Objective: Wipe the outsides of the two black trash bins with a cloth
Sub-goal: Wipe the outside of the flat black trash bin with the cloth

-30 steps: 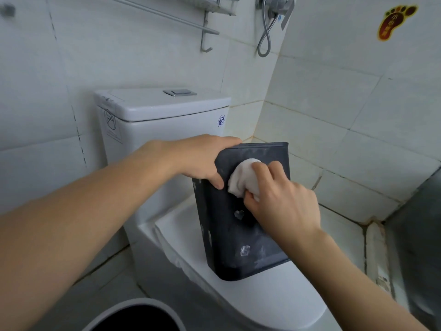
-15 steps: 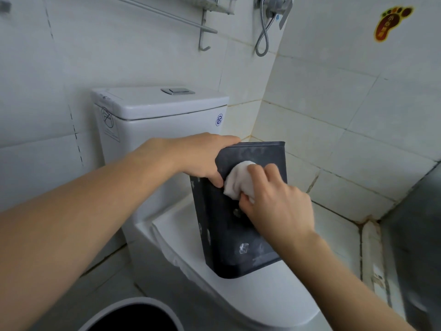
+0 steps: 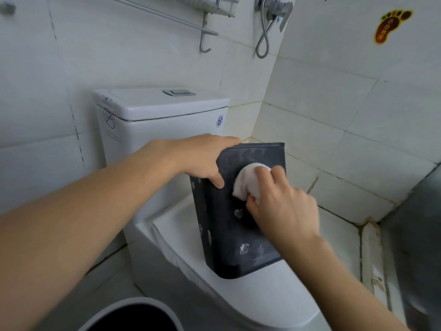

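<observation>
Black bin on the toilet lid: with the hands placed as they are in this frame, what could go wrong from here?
1. The black bin stands tilted on the smooth closed toilet lid, steadied only by the left hand at its top edge; a hard push could slide it off.
2. The right hand works the white cloth near the top, so the pale spots lower down may be missed.

White tiled walls meet in a corner with stained grout. A white toilet, lid closed, stands against the back wall, its tank topped by a chrome flush button. Above hang a towel rail and shower valve with hose. A foot-shaped sticker marks the right wall.
</observation>
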